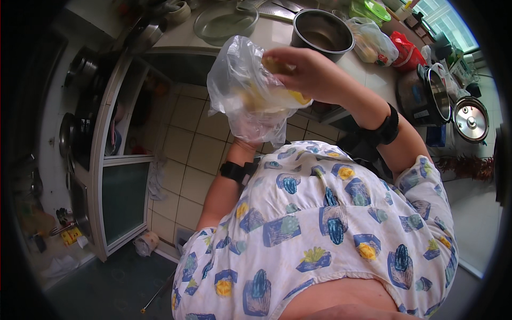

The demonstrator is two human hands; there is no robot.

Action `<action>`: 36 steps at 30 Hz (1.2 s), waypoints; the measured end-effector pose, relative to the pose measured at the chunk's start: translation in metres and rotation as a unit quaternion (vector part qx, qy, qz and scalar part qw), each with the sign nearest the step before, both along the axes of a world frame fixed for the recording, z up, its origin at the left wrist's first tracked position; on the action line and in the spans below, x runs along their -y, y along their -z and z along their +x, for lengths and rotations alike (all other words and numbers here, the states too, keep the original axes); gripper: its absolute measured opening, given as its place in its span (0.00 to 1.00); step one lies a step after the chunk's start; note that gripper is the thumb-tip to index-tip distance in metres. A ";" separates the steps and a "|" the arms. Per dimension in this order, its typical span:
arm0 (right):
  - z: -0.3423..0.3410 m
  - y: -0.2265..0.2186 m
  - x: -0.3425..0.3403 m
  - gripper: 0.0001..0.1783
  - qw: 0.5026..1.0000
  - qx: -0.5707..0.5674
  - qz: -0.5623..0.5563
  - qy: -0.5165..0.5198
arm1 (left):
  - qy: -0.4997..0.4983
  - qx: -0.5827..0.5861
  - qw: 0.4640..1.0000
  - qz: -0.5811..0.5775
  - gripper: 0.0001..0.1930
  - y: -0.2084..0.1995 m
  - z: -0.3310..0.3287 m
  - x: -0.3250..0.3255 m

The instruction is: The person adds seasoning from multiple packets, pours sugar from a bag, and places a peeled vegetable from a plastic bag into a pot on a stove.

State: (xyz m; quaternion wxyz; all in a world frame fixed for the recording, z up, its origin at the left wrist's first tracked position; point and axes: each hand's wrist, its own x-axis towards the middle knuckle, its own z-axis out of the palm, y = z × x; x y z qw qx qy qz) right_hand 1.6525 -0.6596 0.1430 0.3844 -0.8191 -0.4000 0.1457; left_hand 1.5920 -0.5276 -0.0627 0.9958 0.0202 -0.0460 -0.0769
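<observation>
A clear plastic bag (229, 74) hangs in front of my body, over the floor by the counter. From below, my left hand (249, 129) grips it, with the fingers partly covered by the crumpled film. Yellow pieces (300, 97) show at the bag's side, and more blurred yellow shapes lie behind the film. At the bag's right side, the fingers of my right hand (305, 70) are closed on a yellowish-brown piece (277, 65); its exact kind I cannot make out. A black band circles each of my forearms.
Along the counter (274, 34) stand a clear bowl (226, 24), a dark metal pot (322, 33), a filled plastic bag (372, 41), a red bag (406, 50) and a cooker (424, 95) with its lid (471, 120) beside it. Left is a cabinet with an open shelf (128, 159).
</observation>
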 end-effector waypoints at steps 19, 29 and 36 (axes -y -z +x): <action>-0.009 -0.027 -0.016 0.07 0.978 0.128 0.165 -0.012 | 0.042 0.023 0.991 -0.121 0.41 -0.015 -0.007 0.004; 0.031 -0.034 -0.005 0.13 0.979 0.078 0.184 -0.038 | 0.026 0.038 0.998 -0.051 0.38 -0.015 0.007 0.010; 0.027 -0.021 0.018 0.16 0.979 -0.089 0.180 -0.021 | -0.023 0.050 0.994 0.091 0.36 0.009 -0.001 0.011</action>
